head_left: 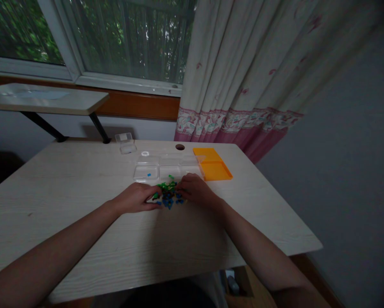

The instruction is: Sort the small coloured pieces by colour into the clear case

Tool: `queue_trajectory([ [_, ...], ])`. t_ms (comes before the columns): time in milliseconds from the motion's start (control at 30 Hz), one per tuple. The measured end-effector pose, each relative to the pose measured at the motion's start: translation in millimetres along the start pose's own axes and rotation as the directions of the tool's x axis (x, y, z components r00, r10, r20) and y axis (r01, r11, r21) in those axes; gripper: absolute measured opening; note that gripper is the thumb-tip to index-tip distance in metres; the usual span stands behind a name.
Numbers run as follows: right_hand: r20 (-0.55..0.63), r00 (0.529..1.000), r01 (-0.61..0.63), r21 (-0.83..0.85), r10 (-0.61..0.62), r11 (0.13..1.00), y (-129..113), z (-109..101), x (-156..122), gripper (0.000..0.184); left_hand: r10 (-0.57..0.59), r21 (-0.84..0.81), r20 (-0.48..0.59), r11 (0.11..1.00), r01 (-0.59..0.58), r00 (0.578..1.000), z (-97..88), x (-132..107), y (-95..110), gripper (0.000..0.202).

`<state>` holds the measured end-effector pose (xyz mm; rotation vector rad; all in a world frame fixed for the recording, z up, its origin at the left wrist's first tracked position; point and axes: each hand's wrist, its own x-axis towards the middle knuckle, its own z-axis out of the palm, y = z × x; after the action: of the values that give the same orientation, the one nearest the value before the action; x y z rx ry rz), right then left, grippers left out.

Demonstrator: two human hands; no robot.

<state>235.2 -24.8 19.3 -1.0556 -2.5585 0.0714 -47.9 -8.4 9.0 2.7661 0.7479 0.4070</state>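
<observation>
A small heap of green, blue and dark toy pieces (168, 194) lies on the table between my two hands. My left hand (136, 197) is at the heap's left edge, thumb and fingers apart around some of the pieces. On the opposite side, my right hand (196, 189) has its fingers bent and drawn together at the heap; what they hold, if anything, is hidden. Just behind stands a clear divided plastic box (169, 169). One blue piece (149, 174) lies in its front left compartment.
An orange tray (213, 164) adjoins the clear box on the right. A small open clear case (127, 147) stands at the back left, near a raised shelf (79, 102) on black legs. Behind the table (92, 222) are a cable hole (179, 147), a curtain (224, 94) and a window.
</observation>
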Motion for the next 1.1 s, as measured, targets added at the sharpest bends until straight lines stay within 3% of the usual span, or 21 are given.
queue_trajectory([
  [400, 0.053, 0.997, -0.054, -0.133, 0.061, 0.990, -24.6, 11.4, 11.1, 0.023, 0.018, 0.001, 0.016, 1.000, -0.018, 1.000, -0.3, 2.5, 2.5, 0.031],
  [567, 0.068, 0.996, -0.053, -0.128, 0.062, 0.990, -26.0, 5.3, 11.8, 0.018, 0.014, 0.016, 0.015, 1.000, -0.014, 1.000, -0.9, 2.8, 2.6, 0.031],
  [733, 0.111, 0.993, 0.044, -0.055, -0.038, 0.997, -21.9, -7.4, 5.7, 0.020, -0.001, 0.021, 0.040, 1.000, 0.000, 0.999, -0.9, 1.9, 2.6, 0.031],
  [867, 0.175, 0.982, 0.085, -0.116, -0.064, 0.990, -26.4, -13.2, 5.9, 0.021, -0.004, 0.025, 0.039, 1.000, 0.003, 0.999, -1.7, 2.3, 4.0, 0.030],
  [1000, 0.192, 0.980, 0.075, -0.142, -0.047, 0.987, -32.0, -11.0, 9.7, 0.018, -0.005, 0.036, 0.031, 0.999, 0.004, 1.000, -2.7, 2.9, 5.6, 0.030],
  [1100, 0.164, 0.986, 0.035, -0.070, -0.023, 0.997, -31.6, -6.6, 10.2, 0.015, 0.002, 0.044, 0.024, 0.999, -0.003, 1.000, -2.2, 2.8, 5.3, 0.028],
])
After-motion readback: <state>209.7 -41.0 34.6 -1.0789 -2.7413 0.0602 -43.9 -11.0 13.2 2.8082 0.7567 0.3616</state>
